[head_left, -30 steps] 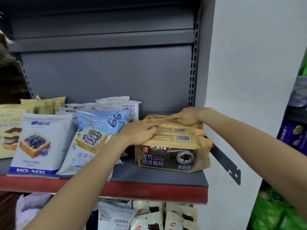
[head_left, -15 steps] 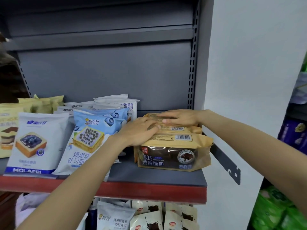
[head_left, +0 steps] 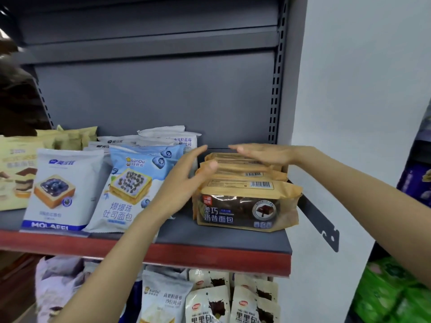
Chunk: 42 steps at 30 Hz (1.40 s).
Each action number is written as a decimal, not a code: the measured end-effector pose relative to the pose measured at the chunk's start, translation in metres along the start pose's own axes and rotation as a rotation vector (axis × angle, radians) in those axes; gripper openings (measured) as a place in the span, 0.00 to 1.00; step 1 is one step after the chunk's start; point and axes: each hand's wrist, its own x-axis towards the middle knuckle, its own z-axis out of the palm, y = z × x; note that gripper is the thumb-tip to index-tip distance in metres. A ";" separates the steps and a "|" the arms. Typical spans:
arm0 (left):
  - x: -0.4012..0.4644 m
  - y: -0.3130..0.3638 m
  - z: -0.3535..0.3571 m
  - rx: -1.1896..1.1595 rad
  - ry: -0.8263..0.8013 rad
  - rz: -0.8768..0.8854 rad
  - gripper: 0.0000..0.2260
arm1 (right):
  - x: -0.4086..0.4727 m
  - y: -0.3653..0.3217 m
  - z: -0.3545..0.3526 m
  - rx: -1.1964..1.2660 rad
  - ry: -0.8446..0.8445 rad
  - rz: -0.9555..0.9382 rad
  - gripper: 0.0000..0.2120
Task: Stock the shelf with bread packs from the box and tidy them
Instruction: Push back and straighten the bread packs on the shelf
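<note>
Open grips over grey shelf

Tan-and-brown chocolate bread packs stand upright in a row on the shelf.

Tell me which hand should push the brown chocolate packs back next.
Probably the left hand: its thumb already rests on the brown chocolate packs near the front. The right hand lies flat over the rear ones.

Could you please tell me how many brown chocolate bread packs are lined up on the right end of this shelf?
3 visible: front pack, second behind it, third rearmost under the hands; more may be hidden.
</note>
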 end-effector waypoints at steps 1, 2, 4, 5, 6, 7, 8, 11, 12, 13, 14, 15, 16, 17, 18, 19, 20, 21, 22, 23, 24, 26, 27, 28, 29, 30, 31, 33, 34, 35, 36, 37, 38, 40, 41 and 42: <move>-0.011 -0.001 -0.002 0.014 -0.030 -0.005 0.40 | -0.013 -0.006 -0.001 0.059 0.006 -0.039 0.28; -0.019 -0.004 -0.001 0.037 -0.074 -0.019 0.45 | -0.028 -0.013 -0.001 0.093 -0.011 -0.071 0.30; -0.028 -0.005 0.005 0.028 -0.164 -0.001 0.47 | -0.056 -0.026 0.008 0.061 -0.059 -0.136 0.35; -0.027 -0.005 0.009 0.007 -0.191 0.010 0.44 | -0.066 -0.029 0.015 -0.016 -0.063 -0.157 0.38; -0.024 -0.006 0.011 -0.017 -0.204 -0.003 0.42 | -0.071 -0.029 0.023 -0.114 -0.052 -0.158 0.40; -0.021 -0.007 0.013 -0.039 -0.204 -0.016 0.41 | -0.073 -0.029 0.029 -0.207 -0.039 -0.151 0.41; -0.017 -0.012 0.013 -0.049 -0.199 -0.036 0.40 | -0.073 -0.029 0.035 -0.268 -0.027 -0.145 0.41; -0.012 -0.024 0.012 -0.082 -0.206 -0.060 0.45 | -0.066 -0.029 0.042 -0.288 -0.004 -0.156 0.36; -0.012 -0.027 0.012 -0.091 -0.209 -0.062 0.46 | -0.064 -0.030 0.043 -0.278 -0.001 -0.156 0.35; -0.011 -0.028 0.013 -0.097 -0.210 -0.058 0.46 | -0.062 -0.029 0.043 -0.266 0.006 -0.158 0.35; -0.012 -0.028 0.014 -0.119 -0.209 -0.052 0.46 | -0.060 -0.029 0.043 -0.253 0.010 -0.162 0.35; -0.012 -0.028 0.015 -0.139 -0.208 -0.051 0.46 | -0.060 -0.028 0.042 -0.236 0.013 -0.164 0.34; -0.011 -0.028 0.017 -0.152 -0.202 -0.051 0.46 | -0.061 -0.027 0.043 -0.220 0.013 -0.161 0.34; -0.012 -0.028 0.018 -0.149 -0.200 -0.046 0.47 | -0.062 -0.027 0.042 -0.207 0.013 -0.161 0.34; -0.012 -0.028 0.021 -0.139 -0.205 -0.039 0.48 | -0.064 -0.027 0.043 -0.197 0.013 -0.162 0.33; -0.013 -0.028 0.023 -0.130 -0.212 -0.029 0.48 | -0.066 -0.027 0.043 -0.185 0.016 -0.163 0.33; -0.012 -0.028 0.025 -0.123 -0.223 -0.021 0.49 | -0.068 -0.027 0.043 -0.175 0.023 -0.162 0.33; -0.011 -0.028 0.026 -0.109 -0.235 -0.012 0.49 | -0.069 -0.026 0.044 -0.171 0.034 -0.159 0.33; -0.009 -0.028 0.027 -0.091 -0.245 0.000 0.50 | -0.069 -0.025 0.046 -0.174 0.049 -0.154 0.33; -0.008 -0.027 0.026 -0.064 -0.250 0.009 0.50 | -0.069 -0.024 0.047 -0.186 0.066 -0.151 0.34; -0.006 -0.027 0.025 -0.036 -0.253 0.025 0.50 | -0.068 -0.023 0.048 -0.205 0.081 -0.148 0.34; -0.002 -0.030 0.023 0.020 -0.252 0.063 0.50 | -0.066 -0.020 0.052 -0.256 0.108 -0.140 0.37; 0.000 -0.032 0.022 0.043 -0.249 0.076 0.49 | -0.064 -0.019 0.053 -0.275 0.121 -0.137 0.39; 0.001 -0.034 0.021 0.057 -0.248 0.084 0.49 | -0.063 -0.019 0.055 -0.283 0.132 -0.132 0.40; 0.002 -0.035 0.021 0.065 -0.246 0.090 0.49 | -0.062 -0.019 0.056 -0.284 0.145 -0.128 0.40; 0.003 -0.036 0.020 0.068 -0.245 0.089 0.49 | -0.062 -0.018 0.057 -0.282 0.158 -0.123 0.40; 0.003 -0.035 0.020 0.069 -0.242 0.087 0.49 | -0.062 -0.018 0.057 -0.281 0.173 -0.120 0.40; 0.003 -0.034 0.021 0.075 -0.224 0.082 0.49 | -0.063 -0.019 0.058 -0.292 0.193 -0.117 0.40; 0.002 -0.032 0.021 0.076 -0.208 0.077 0.49 | -0.064 -0.019 0.058 -0.305 0.199 -0.116 0.40; 0.001 -0.032 0.021 0.074 -0.197 0.064 0.48 | -0.064 -0.020 0.058 -0.320 0.203 -0.111 0.40; -0.001 -0.031 0.021 0.067 -0.188 0.052 0.48 | -0.065 -0.020 0.058 -0.339 0.206 -0.101 0.41; -0.003 -0.030 0.021 0.066 -0.178 0.045 0.48 | -0.066 -0.020 0.057 -0.366 0.211 -0.096 0.41; -0.006 -0.029 0.021 0.079 -0.163 0.043 0.49 | -0.067 -0.021 0.057 -0.397 0.221 -0.095 0.42; -0.011 -0.025 0.022 0.155 -0.120 0.037 0.49 | -0.068 -0.021 0.058 -0.465 0.255 -0.107 0.43; -0.015 -0.021 0.023 0.221 -0.093 0.031 0.49 | -0.070 -0.021 0.059 -0.490 0.271 -0.114 0.43; -0.021 -0.017 0.023 0.302 -0.063 0.028 0.48 | -0.073 -0.022 0.060 -0.502 0.285 -0.123 0.44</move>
